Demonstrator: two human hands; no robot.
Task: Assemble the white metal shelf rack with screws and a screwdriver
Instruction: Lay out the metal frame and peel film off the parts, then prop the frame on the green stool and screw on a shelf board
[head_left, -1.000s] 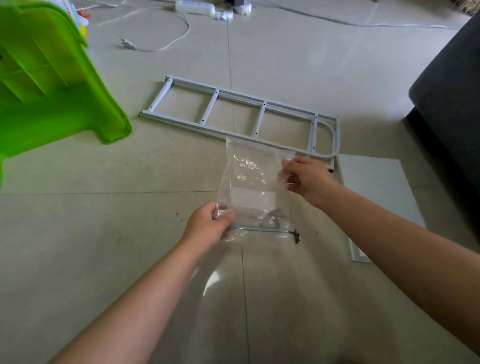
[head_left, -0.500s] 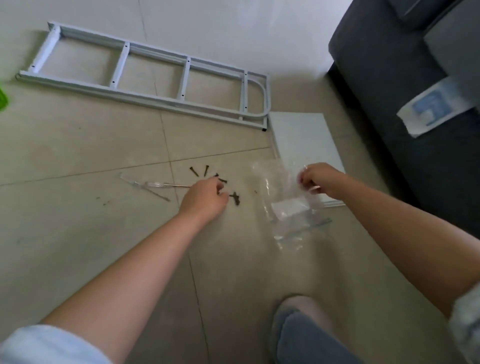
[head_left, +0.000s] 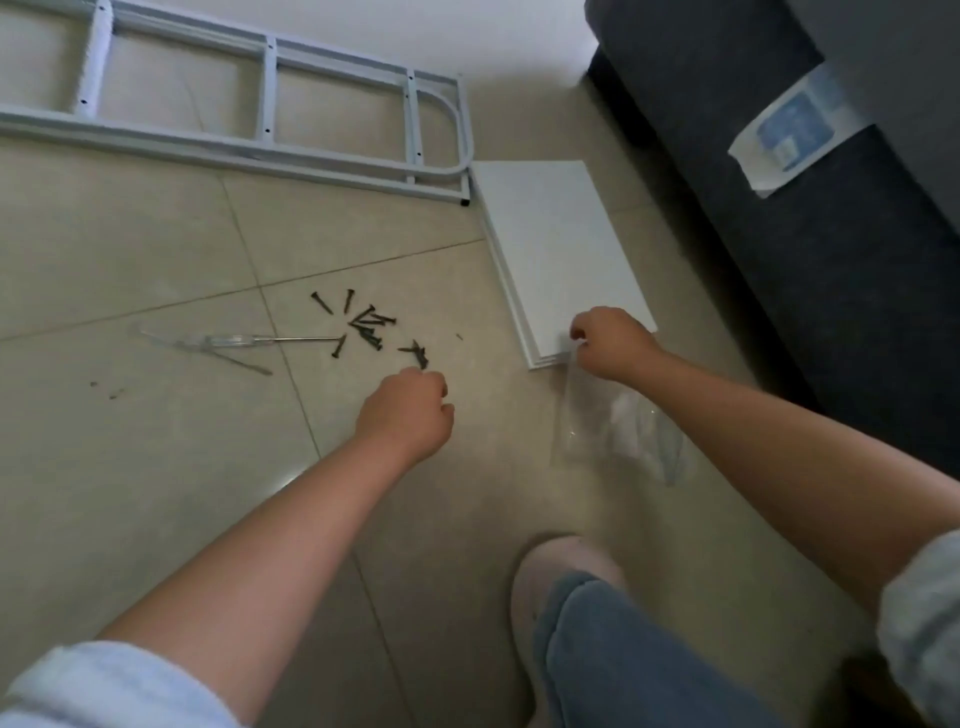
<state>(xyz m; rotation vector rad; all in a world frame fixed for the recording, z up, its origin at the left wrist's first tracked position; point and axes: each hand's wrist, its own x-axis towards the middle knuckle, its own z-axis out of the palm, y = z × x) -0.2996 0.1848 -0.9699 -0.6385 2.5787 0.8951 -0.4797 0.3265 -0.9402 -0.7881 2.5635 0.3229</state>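
Many dark screws (head_left: 366, 325) scattered | white ladder-like frame (head_left: 270, 119) flat

- Rack side frame (head_left: 270, 119) lies on the floor (head_left: 130, 467) at 11 o'clock.
- Screws (head_left: 366, 325) are scattered at centre, with the screwdriver (head_left: 244, 343) at their 9 o'clock.
- Stacked shelf panels (head_left: 561, 249) lie at 3 o'clock of the screws, touching the frame's end.
- Sofa (head_left: 831, 234) stands at 2 o'clock.

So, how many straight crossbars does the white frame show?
3 crossbars: one far left, one mid-frame, one beside the rounded end. The frame leaves the picture leftward; more may be hidden.
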